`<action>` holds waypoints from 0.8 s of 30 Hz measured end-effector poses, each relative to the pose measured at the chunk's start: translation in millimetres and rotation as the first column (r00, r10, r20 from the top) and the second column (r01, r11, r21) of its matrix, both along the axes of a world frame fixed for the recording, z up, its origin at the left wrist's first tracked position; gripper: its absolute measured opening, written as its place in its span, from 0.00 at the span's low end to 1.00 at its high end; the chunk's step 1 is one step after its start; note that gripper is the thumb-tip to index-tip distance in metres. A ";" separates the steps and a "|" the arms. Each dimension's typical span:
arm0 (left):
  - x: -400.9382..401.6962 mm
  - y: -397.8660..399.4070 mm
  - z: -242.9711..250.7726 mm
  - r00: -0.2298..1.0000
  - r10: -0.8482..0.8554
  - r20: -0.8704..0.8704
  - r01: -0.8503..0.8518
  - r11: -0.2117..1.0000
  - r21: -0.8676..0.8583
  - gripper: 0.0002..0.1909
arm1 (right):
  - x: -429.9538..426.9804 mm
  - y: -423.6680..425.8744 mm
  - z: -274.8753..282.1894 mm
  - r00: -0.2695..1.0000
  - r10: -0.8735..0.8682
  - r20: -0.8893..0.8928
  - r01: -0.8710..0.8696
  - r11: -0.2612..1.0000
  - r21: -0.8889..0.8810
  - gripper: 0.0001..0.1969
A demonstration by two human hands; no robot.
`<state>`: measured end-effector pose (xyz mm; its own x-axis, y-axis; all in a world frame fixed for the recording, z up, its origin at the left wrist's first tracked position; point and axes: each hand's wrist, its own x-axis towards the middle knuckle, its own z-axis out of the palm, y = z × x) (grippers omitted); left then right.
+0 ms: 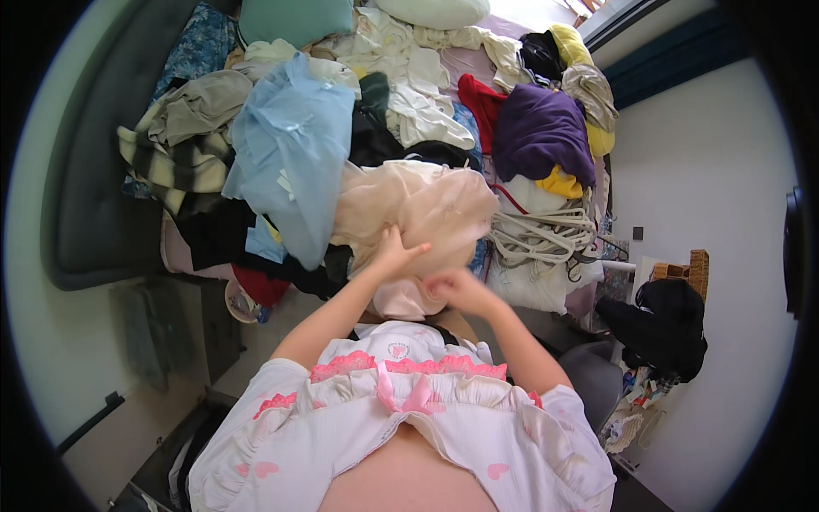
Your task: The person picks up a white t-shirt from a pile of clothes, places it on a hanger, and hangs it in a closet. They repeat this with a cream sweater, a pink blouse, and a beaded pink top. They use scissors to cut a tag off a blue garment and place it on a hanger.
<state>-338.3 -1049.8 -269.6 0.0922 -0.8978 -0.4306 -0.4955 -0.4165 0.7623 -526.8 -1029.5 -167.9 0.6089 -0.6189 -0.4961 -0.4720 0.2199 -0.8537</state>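
A sheer pale-peach garment (441,198) lies bunched before me at the near edge of the bed. My left hand (393,253) rests on it, fingers spread and thumb pointing right. Beside the garment's lower fold, my right hand (455,289) is blurred with its fingers curled; whether it grips the cloth cannot be told. The lower part of the garment hangs over the bed's edge close to my body. A light-blue sheer garment (291,141) lies immediately to the left, partly against the peach one.
Grey clothes hangers (544,233) are heaped at the right, below a purple garment (544,134). White clothes (422,96) and a green pillow (297,24) lie farther back. A checked cloth (173,163) is at left. A dark chair (592,377) stands at my right.
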 end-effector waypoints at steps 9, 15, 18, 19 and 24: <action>-40.7 47.6 53.8 0.993 0.020 -0.115 -0.038 0.987 -0.157 0.21 | -92.2 -115.7 -112.7 0.911 -0.413 0.008 0.271 0.584 -0.765 0.29; -29.1 108.5 50.0 0.941 0.013 0.337 -0.042 0.996 0.079 0.16 | -94.7 -92.3 -92.6 0.978 -0.155 0.137 0.204 0.843 -0.498 0.12; -21.9 123.4 26.5 0.932 -0.047 0.360 -0.043 0.970 0.239 0.11 | -99.8 -52.2 -74.6 0.947 0.258 0.193 -0.082 0.773 -0.630 0.13; -24.8 113.7 21.3 0.916 0.070 0.395 -0.090 0.996 0.031 0.12 | -101.2 -40.1 -75.9 0.896 0.419 0.146 -0.232 0.723 -0.650 0.10; -74.6 16.4 56.7 0.922 0.119 0.368 0.042 0.915 -0.401 0.24 | -108.5 -6.3 -86.2 0.811 0.563 0.160 -0.266 0.598 -0.756 0.08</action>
<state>-412.9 -1033.5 -212.9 0.2128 -0.9766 0.0323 -0.7676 -0.1466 0.6240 -635.3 -1035.7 -254.1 0.9170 -0.3102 0.2507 0.0040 -0.6213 -0.7835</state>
